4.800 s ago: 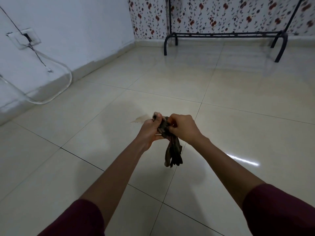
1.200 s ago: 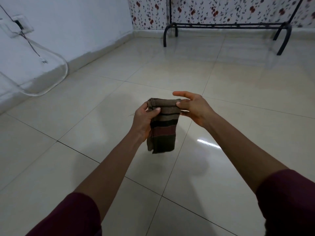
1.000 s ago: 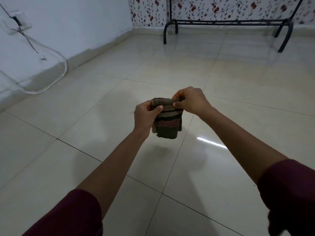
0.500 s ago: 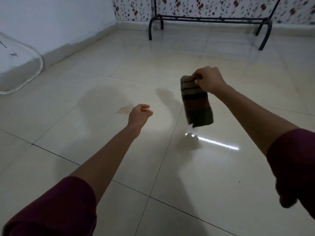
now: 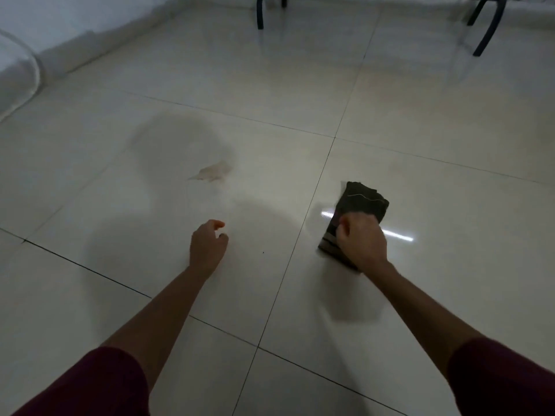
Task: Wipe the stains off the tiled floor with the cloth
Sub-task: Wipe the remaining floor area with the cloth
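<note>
A folded dark striped cloth (image 5: 362, 202) sits low over the glossy cream tiled floor (image 5: 435, 121), right of a grout line. My right hand (image 5: 360, 241) grips its near end. Whether the cloth touches the tile I cannot tell. A pale brown stain (image 5: 211, 172) lies on the tile to the left, about a hand's length beyond my left hand (image 5: 207, 244). That hand hovers low with loosely curled fingers and holds nothing.
Black metal rack legs (image 5: 486, 28) stand at the far right and another leg (image 5: 260, 12) at the top centre. A white wall with a skirting (image 5: 75, 55) runs along the left, with a curved white object (image 5: 18, 76) against it.
My left hand let go of the cloth and dropped toward the floor. My right hand carried the cloth down and right to floor level. The view tilted down and came closer to the tiles.
</note>
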